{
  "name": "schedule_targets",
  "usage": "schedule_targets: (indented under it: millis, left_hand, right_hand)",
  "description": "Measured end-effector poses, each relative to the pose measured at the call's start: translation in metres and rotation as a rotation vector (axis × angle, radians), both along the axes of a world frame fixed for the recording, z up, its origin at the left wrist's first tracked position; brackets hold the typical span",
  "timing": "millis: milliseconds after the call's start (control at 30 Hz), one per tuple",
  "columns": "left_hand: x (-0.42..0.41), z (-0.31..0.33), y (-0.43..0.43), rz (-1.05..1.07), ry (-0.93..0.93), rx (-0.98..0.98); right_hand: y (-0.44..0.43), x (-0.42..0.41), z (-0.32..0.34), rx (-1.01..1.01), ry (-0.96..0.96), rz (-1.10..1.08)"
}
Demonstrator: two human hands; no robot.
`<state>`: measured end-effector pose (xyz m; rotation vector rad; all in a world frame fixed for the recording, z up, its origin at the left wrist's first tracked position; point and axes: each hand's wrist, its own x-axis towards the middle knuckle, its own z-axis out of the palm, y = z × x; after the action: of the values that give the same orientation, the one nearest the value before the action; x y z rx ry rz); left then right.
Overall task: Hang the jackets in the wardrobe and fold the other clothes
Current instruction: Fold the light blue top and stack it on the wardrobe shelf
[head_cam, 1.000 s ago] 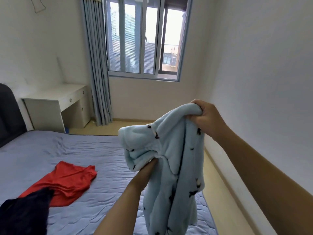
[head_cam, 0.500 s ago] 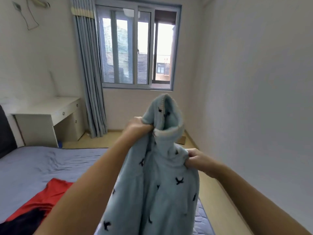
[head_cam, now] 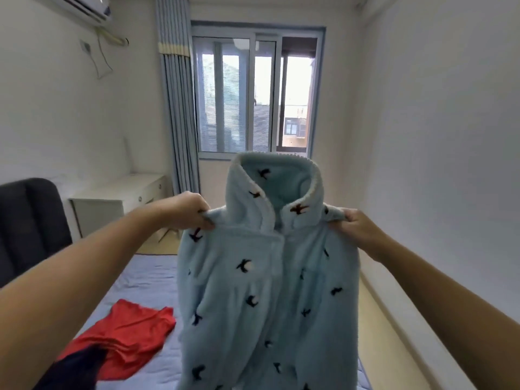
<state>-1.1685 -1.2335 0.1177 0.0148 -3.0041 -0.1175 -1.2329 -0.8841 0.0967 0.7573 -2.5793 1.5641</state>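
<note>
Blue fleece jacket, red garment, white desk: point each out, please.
blue fleece jacket point(head_cam: 267, 291), head view, front of the chest.
red garment point(head_cam: 126, 339), head view, middle of the cloth.
white desk point(head_cam: 121, 188), head view, desktop.

A: Your left arm point(head_cam: 84, 277) is bare right to the edge of view, left hand point(head_cam: 188, 211) too.
B: Your right arm point(head_cam: 450, 299) and right hand point(head_cam: 357, 229) are just as bare.
</note>
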Motion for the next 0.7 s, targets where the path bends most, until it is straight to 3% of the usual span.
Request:
schedule_targets:
  millis: [33,133,233,300,500,633,700]
  left_hand:
    - [0.003,-0.002,-0.002,0.024,0.062,0.090]
    - [0.014,-0.004,0.006,0.038,0.320,0.596]
    - [0.029,-0.002,0.029,0.016,0.449,0.823]
    - [0.048,0.004,0.039,-0.036,0.490,0.763]
    - [0.120,0.052,0.054,-0.443,0.590,0.091]
    - [0.115,0.089,0.053,-0.483,0.539,0.062]
    - [0.088,0.088,0.043,-0.372,0.418,0.030]
  right_hand:
    - [0.000,0.001,0.006,0.031,0.000,0.019]
    - [0.002,0.008,0.024,0.081,0.026,0.092]
    - [0.010,0.021,0.038,0.001,-0.059,0.136]
    - [0.023,0.028,0.044,0.003,-0.132,0.124]
    - [0.081,0.035,0.090,0.058,-0.038,0.410]
    - [0.087,0.019,0.120,0.132,-0.066,0.410]
    - [0.077,-0.001,0.118,0.256,-0.068,0.347]
